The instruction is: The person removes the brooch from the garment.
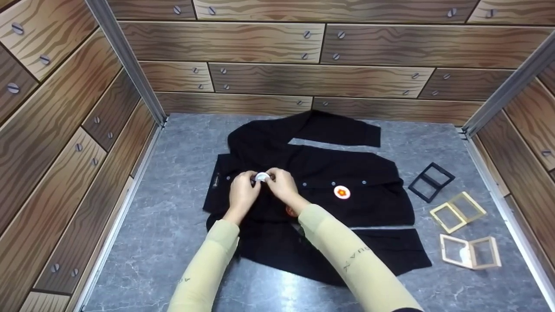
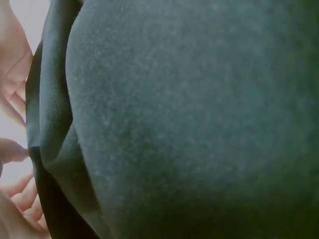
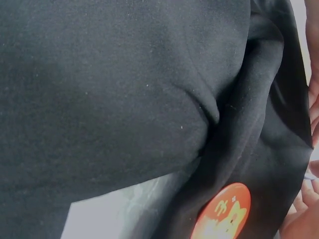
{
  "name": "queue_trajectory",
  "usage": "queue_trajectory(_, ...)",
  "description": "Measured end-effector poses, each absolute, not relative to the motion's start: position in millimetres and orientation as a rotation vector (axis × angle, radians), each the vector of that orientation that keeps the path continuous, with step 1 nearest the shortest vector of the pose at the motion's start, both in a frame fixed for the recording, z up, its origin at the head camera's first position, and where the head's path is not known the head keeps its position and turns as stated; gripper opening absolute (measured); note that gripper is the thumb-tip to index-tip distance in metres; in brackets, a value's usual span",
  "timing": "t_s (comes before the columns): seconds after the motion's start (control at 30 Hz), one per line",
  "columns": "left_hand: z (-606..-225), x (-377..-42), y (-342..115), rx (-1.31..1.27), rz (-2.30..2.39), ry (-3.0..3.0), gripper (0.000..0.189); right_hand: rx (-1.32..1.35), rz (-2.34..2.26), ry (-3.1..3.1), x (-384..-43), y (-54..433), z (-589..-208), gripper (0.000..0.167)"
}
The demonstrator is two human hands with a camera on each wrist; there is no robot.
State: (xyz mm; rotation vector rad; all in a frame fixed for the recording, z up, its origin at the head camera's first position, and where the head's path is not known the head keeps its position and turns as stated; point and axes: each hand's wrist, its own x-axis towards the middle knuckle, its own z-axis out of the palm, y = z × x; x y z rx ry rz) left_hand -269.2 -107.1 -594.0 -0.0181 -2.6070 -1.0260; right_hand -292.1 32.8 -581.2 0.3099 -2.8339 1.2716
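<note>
A black button-up shirt (image 1: 347, 167) lies spread on the grey floor, its collar end to the left. Near its collar, my left hand (image 1: 243, 193) and my right hand (image 1: 282, 184) pinch a small round white pin badge (image 1: 262, 177) between them from either side. What the badge's face shows cannot be made out. Dark cloth (image 2: 189, 119) fills most of the left wrist view. An orange-red badge (image 3: 224, 214) with yellow figures sits on the shirt, partly hidden by my right forearm in the head view. Farther right is a white badge with an orange flower (image 1: 342, 192).
Right of the shirt stand three open hinged frames: a black one (image 1: 421, 174), a yellow one (image 1: 453, 203) and a pale wooden one (image 1: 466, 243). Wood-patterned walls (image 1: 269, 78) with metal edge strips (image 1: 511, 223) enclose the floor.
</note>
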Motion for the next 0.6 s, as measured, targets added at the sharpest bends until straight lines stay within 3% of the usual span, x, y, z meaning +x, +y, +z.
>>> queue_trajectory(0.6, -594, -269, -104, -0.077, -1.017, -2.604, 0.017, 0.326, 1.278, -2.816, -295, 43, -582, 0.015)
